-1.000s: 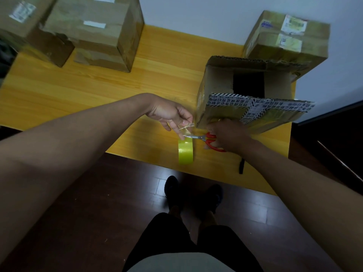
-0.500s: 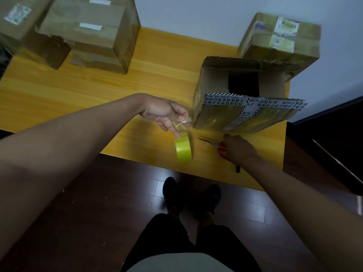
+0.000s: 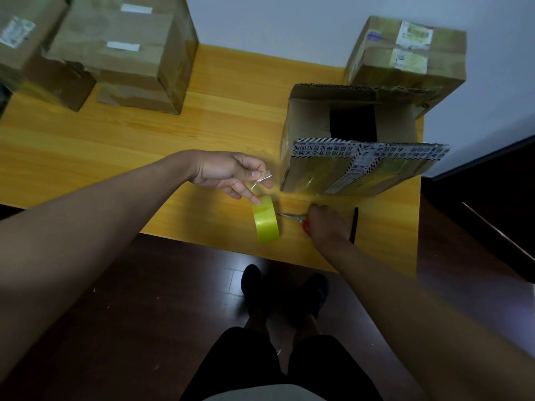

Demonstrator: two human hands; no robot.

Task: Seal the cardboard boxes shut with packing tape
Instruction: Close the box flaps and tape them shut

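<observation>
Left hand pinches the cut tape end above the roll near the tabletop's front edge, right hand curled on the scissors; best press it flat across the open box flap seam.

Open box, table right edge: black-white printed tape along flap, characters illegible. Box, far right corner: stickers, print too small. Far-left boxes: white labels, unreadable.
</observation>
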